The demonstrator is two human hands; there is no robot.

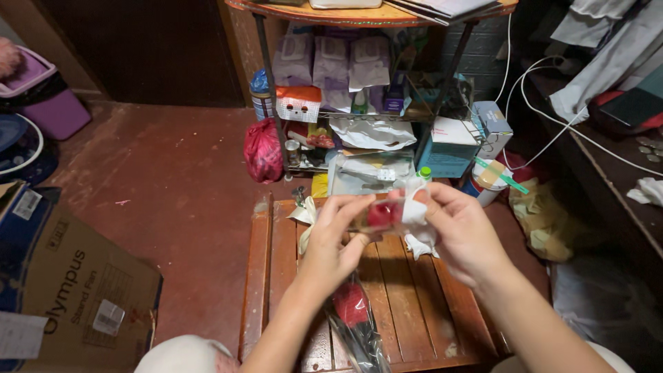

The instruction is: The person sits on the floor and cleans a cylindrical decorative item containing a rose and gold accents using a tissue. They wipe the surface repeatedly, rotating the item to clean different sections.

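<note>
left hand [331, 231] and right hand [459, 231] pinch small red flower in clear wrapping [383, 214] | risk: loose fingertip grip, drops onto slatted wooden worktop [414, 304] beside wrapped red rose [352, 307]

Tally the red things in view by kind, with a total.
Red item in clear wrap held between the left hand and right hand: 1
Red item in clear wrap lying on the wooden slat table: 1
Red plastic bag on the floor: 1
Total: 3
</note>
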